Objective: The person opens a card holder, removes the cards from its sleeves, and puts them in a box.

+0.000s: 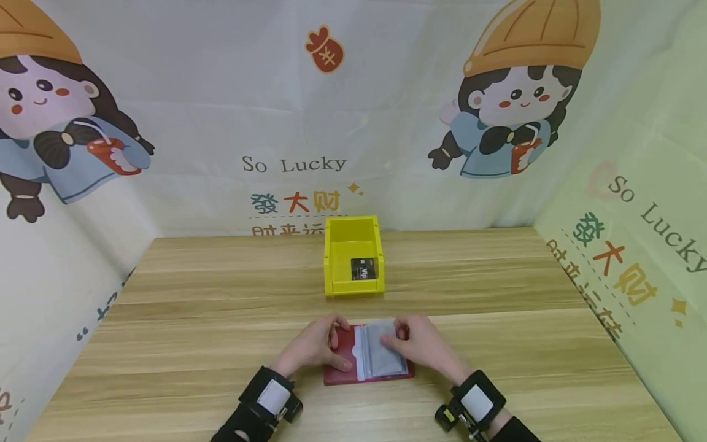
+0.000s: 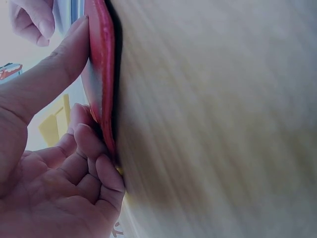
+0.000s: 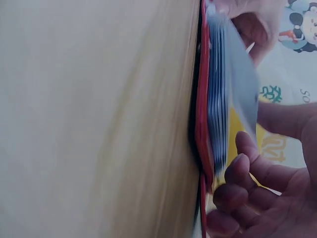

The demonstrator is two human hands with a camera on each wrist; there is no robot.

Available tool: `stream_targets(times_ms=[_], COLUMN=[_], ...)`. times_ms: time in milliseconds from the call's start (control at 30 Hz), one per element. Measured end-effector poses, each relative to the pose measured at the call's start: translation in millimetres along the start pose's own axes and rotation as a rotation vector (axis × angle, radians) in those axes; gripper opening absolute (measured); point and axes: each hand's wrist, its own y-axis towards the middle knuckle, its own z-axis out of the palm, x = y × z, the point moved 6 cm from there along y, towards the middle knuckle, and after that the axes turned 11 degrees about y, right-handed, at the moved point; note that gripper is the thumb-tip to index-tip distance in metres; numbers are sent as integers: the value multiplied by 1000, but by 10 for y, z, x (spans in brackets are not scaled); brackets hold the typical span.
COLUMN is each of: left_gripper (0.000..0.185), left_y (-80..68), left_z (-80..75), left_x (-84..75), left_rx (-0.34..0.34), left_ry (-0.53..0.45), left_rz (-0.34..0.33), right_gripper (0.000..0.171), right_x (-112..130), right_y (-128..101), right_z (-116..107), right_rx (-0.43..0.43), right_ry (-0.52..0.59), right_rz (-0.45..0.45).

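A red card holder (image 1: 343,347) lies open on the table, with translucent plastic sleeves (image 1: 378,359) over its right part. My left hand (image 1: 313,345) holds the left side of the holder: the thumb rests on the red cover (image 2: 100,59) and the other fingers curl at its far edge. With thumb and fingers, my right hand (image 1: 424,345) pinches the top sleeve near its right side. Seen from the right wrist, that sleeve (image 3: 242,79) lifts away from the stack of sleeves (image 3: 215,99) below. No card shows in the sleeve in hand.
Behind the holder stands a yellow bin (image 1: 353,290), with a black card (image 1: 363,269) marked "Vip" lying in it. The wooden table (image 1: 221,288) reaches back to a printed cloth backdrop (image 1: 386,110), which also hangs along both sides.
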Motion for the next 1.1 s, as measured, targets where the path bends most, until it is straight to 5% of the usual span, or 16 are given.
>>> stream_targets(times_ms=[500,867,1100], left_gripper=[55,11,19], left_y=[12,-6,-6], left_z=[3,-16,-30], left_x=[22,19,79], left_rx=[-4,-41,-42], left_ry=[2,-12,-24], left_rz=[17,67,101], right_gripper=[27,49,51], right_x=[131,175,160], right_y=[-146,-157,-141], right_z=[104,288,347], right_rx=[-12,73,102], right_ry=[83,225,183], right_rz=[5,17,45])
